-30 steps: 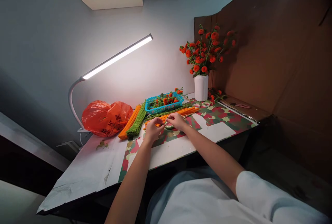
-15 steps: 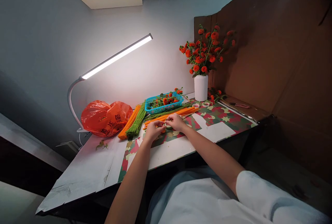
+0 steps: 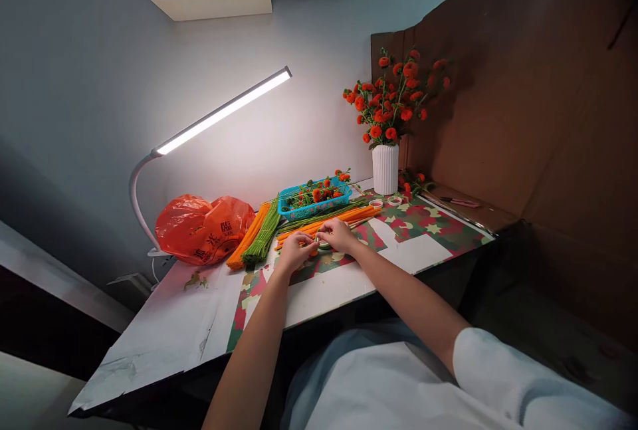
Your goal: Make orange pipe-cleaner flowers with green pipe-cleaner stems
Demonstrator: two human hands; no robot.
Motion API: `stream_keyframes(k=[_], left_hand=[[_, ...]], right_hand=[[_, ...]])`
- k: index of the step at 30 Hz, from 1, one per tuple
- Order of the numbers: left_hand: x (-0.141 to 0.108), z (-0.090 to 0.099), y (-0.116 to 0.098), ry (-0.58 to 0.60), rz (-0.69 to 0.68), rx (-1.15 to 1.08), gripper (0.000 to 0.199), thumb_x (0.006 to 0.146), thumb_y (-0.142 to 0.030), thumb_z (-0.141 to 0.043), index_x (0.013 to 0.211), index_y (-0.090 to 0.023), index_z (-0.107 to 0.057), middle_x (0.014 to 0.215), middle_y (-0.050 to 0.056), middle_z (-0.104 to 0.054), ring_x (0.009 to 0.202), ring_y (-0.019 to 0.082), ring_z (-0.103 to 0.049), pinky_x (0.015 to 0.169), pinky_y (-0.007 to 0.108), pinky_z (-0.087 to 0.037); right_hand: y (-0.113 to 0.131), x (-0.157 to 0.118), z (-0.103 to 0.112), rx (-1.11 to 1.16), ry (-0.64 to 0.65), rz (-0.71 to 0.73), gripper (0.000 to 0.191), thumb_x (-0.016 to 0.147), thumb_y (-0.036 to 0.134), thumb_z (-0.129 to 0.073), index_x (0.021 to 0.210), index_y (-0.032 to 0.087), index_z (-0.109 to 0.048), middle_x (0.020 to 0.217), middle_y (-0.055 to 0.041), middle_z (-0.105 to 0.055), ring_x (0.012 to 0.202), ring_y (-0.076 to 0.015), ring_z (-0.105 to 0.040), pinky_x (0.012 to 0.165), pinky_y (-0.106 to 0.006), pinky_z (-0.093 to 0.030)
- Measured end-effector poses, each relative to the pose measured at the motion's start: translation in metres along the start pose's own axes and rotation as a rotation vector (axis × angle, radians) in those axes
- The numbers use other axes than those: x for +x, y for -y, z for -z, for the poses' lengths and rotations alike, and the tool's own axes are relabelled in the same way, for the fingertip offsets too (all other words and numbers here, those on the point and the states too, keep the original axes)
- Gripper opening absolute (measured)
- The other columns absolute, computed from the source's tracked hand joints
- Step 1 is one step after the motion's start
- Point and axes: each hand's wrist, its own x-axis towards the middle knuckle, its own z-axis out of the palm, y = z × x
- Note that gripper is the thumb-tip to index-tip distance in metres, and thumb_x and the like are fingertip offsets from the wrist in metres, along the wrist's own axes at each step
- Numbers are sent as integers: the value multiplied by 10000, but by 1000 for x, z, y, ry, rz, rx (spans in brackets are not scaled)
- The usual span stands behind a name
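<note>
My left hand [image 3: 297, 252] and my right hand [image 3: 337, 236] meet over the patterned table cover, fingertips pinched close together. What lies between the fingertips is too small to make out. A roll of pale green tape [image 3: 323, 244] shows just under my right fingers. A bit of orange [image 3: 314, 252] is visible below the fingertips. Right behind my hands lie orange stems [image 3: 304, 232] and thin green stems. A blue basket [image 3: 292, 211] holding small orange flowers with green stalks stands farther back.
Orange and green bundles [image 3: 264, 234] lie left of the basket, beside a red plastic bag [image 3: 199, 230] and a lit lamp [image 3: 224, 111]. A white vase [image 3: 385, 169] of orange flowers, tape rolls [image 3: 395, 201] and a pink-handled tool [image 3: 461, 202] are to the right.
My hands hold nearly the same pinched pose, with only slight finger movement. The whole view has shifted very slightly.
</note>
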Motion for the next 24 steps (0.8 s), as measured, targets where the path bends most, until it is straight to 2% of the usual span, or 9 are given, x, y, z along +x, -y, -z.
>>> stream_keyframes(k=[6, 9, 14, 20, 24], left_hand=[[0, -1, 3, -31, 2, 16, 171, 640, -369, -697, 618, -201, -679, 892, 62, -693, 849, 225, -630, 815, 342, -460], [-1, -2, 2, -68, -18, 27, 125, 629, -318, -700, 695, -211, -696, 843, 48, -694, 833, 222, -624, 811, 342, -461], [-1, -3, 2, -59, -28, 68, 96, 649, -305, -684, 665, -210, -692, 872, 50, -699, 843, 220, -628, 832, 350, -461], [1, -3, 3, 30, -32, -37, 123, 679, -319, -663, 654, -202, -691, 949, 74, -704, 875, 228, -639, 845, 356, -468], [0, -2, -2, 99, 15, -121, 147, 671, -338, -660, 654, -197, -697, 966, 79, -709, 875, 232, -635, 818, 344, -477]], right_hand=[[-8, 2, -3, 17, -6, 28, 218, 785, 349, -613, 674, 176, -687, 604, 6, -619, 655, -133, -509, 625, -244, -286], [-13, 4, -5, 29, -6, 40, 250, 793, 395, -600, 710, 177, -690, 600, 9, -607, 655, -133, -504, 620, -239, -291], [-15, 5, -6, 28, -4, 34, 240, 788, 394, -604, 718, 180, -689, 598, 10, -602, 660, -135, -504, 623, -236, -297], [-16, 5, -6, 31, -8, 23, 235, 788, 379, -593, 701, 178, -680, 622, 7, -612, 670, -137, -513, 635, -236, -309], [-19, 5, -6, 50, 2, 28, 258, 792, 398, -583, 698, 176, -673, 623, 6, -618, 677, -142, -525, 645, -239, -332]])
